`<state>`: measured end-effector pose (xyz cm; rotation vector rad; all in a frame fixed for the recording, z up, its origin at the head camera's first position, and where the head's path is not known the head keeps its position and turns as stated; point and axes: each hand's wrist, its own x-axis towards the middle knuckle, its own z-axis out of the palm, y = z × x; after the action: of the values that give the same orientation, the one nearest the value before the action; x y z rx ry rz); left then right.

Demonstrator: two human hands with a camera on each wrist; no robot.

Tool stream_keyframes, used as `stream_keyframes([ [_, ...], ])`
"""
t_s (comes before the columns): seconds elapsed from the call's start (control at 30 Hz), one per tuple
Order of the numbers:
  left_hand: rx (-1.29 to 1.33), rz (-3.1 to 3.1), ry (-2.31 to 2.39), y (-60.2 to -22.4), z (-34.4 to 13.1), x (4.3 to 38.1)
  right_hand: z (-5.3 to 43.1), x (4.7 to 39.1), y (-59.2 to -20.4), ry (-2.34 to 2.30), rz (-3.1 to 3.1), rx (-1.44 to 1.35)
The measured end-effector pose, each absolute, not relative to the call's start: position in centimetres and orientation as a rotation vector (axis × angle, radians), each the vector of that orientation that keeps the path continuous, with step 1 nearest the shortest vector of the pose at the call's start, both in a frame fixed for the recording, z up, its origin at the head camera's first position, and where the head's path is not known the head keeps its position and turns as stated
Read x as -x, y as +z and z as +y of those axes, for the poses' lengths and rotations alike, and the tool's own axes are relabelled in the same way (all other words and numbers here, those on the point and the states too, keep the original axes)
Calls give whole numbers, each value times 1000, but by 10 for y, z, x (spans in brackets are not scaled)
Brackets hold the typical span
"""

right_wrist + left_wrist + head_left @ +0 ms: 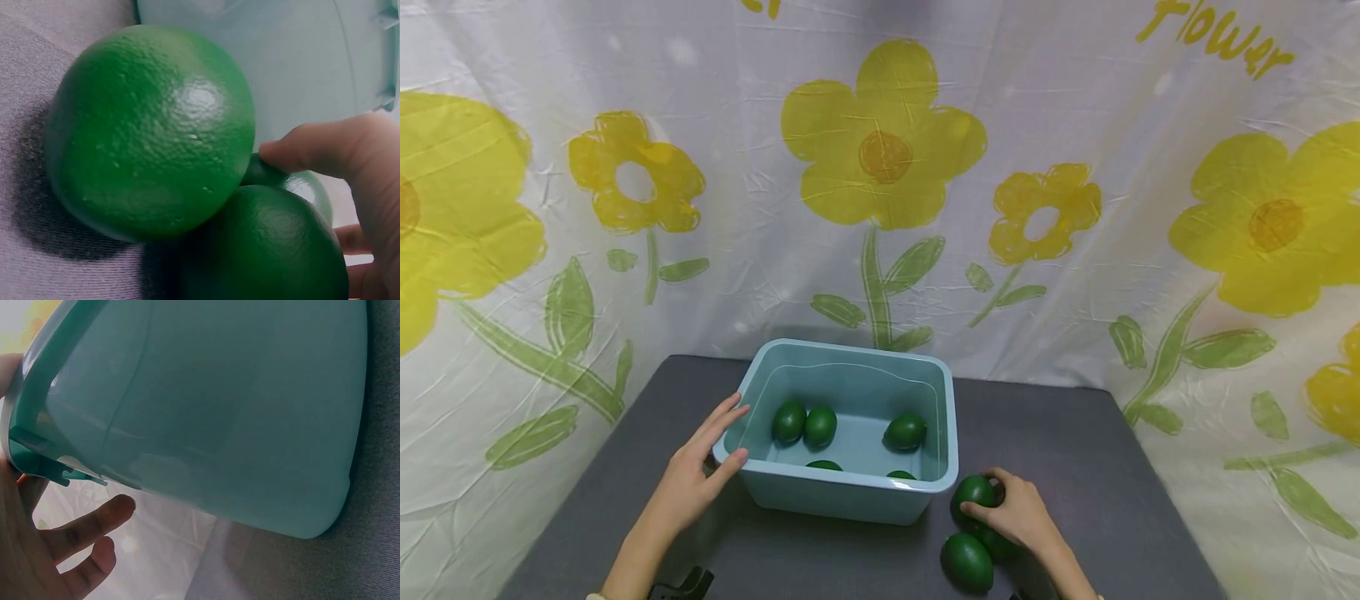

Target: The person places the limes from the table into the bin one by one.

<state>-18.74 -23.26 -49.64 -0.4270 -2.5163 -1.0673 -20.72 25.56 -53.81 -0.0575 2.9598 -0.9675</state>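
Note:
In the head view, a light blue plastic bin (842,493) holds several green limes, including one lime (905,432) on its right side. My left hand (694,475) is at the bin's left rim, fingers spread and fairly straight; the left wrist view shows this hand (56,544) by the rim's underside. To the right of the bin, my right hand (1018,512) pinches a lime (972,493) between thumb and fingers. Under that hand sits a second lime (996,543), partly hidden. A third lime (967,563) lies nearer, large in the right wrist view as the front lime (150,131).
A dark grey cloth (1060,433) covers the table. Behind it hangs a white curtain (730,208) printed with yellow flowers. The bin's near wall hides part of the limes inside it.

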Motion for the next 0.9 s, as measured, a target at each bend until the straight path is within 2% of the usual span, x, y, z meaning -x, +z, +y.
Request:
stream_keyframes([
  [0.9,426,-2511,-1066,-497,-232,188,256,211,-509,-1426,3042,-138],
])
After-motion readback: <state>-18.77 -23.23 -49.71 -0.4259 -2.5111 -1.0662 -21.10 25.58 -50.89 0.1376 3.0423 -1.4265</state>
